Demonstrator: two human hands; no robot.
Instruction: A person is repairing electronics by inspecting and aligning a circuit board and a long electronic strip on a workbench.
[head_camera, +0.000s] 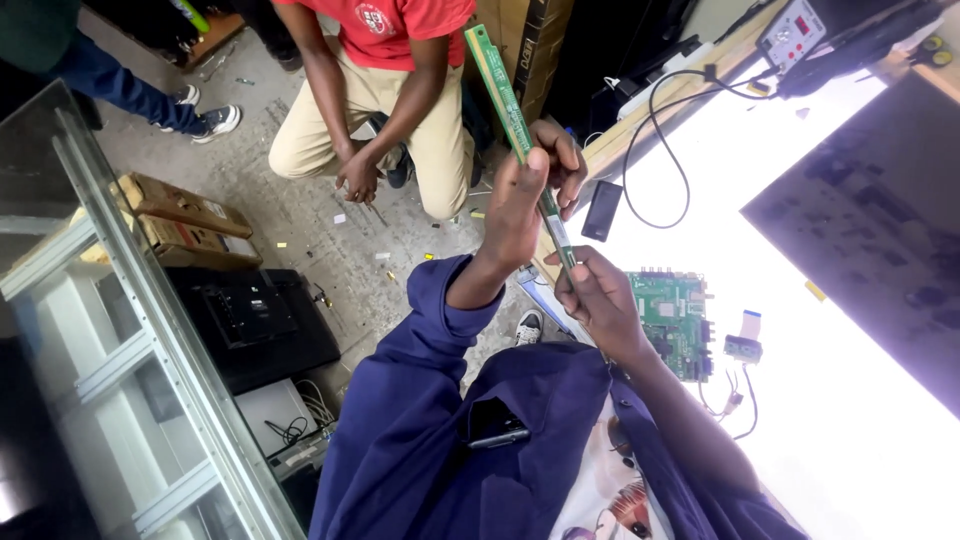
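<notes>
I hold a long narrow green circuit board strip (503, 90) up in front of me with both hands. My left hand (525, 195), on a blue-sleeved arm, grips the strip around its middle with thumb and fingers. My right hand (595, 295) pinches the strip's lower end. The upper end of the strip points away, toward a seated person in a red shirt and tan trousers (385, 90). A green main circuit board (672, 310) lies just beyond my right hand on the bright white table (850, 420).
On the table lie a black phone (602, 210), a looping black cable (660, 150), a small ribbon-cable board (745, 340), a dark panel (870, 220) and a bench instrument (795, 30). The floor holds cardboard boxes (180, 215), a black device (255, 320) and a metal frame (130, 330). Another person's legs (150, 95) stand at the far left.
</notes>
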